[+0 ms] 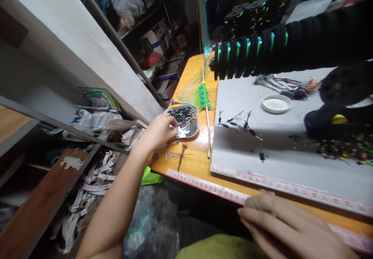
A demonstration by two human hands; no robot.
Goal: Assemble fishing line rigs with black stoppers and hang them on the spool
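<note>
My left hand (161,130) reaches to a white tray (190,135) at the table's left end. Its fingers are curled together over the tray's near left side; what they pinch, if anything, is hidden. Inside lie many small black cylindrical pieces (182,115) and finer dark beads (190,126). Near the front edge, at lower right, is my right hand (294,224), slightly blurred. A tan wrap (262,202) covers one of its digits. Its fingers are pressed together, and I cannot make out anything between them.
Right of the tray lies a stick (208,130) with green and blue tufts. A grey board (233,154) bears small black swivel-like pieces (233,123), a white round lid (276,104) and colored beads (344,148). A black ribbed roller (262,45) overhangs it. Measuring tape (206,187) lines the front edge.
</note>
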